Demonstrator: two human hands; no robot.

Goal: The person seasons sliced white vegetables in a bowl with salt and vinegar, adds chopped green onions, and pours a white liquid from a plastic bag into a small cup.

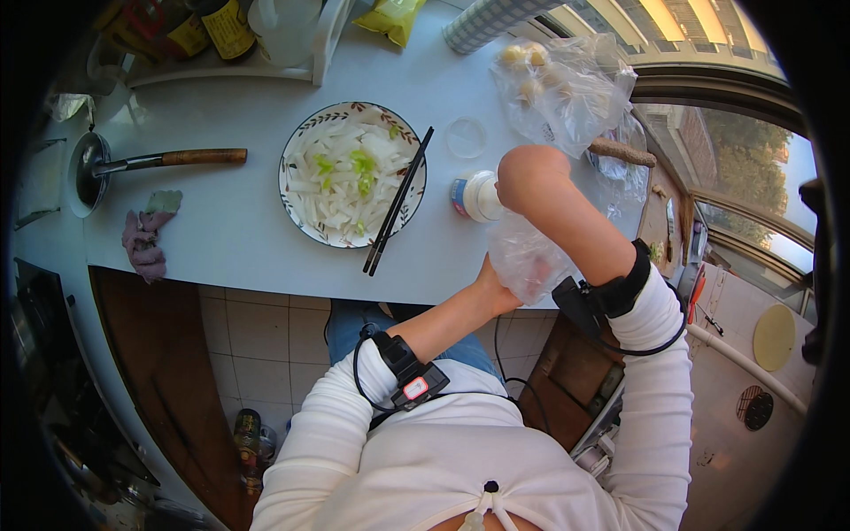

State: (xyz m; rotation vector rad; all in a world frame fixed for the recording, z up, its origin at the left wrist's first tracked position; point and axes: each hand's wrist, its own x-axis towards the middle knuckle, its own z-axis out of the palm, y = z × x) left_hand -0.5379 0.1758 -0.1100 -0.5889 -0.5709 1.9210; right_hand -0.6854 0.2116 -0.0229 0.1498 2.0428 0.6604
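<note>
My left hand [503,289] grips the lower part of a clear plastic bag [531,255] at the counter's front edge, with its fingers partly behind the film. Bent sharply at the wrist, my right hand [534,174] is above the top of the bag and against the mouth side of a jar [473,196] with a blue label and white contents. The right fingers are hidden beneath the hand, so their grip does not show. A round clear lid [466,137] lies just behind the jar. Left of it, black chopsticks [400,199] rest across a patterned plate [287,192] of white strips with green pieces.
A wooden-handled ladle [202,156] and a crumpled cloth [145,242] lie at the left. Behind my right hand are a plastic bag of round yellowish items [564,86] and a brown root [623,152]. A condiment rack [226,74] stands at the back left. The window [730,159] borders the right.
</note>
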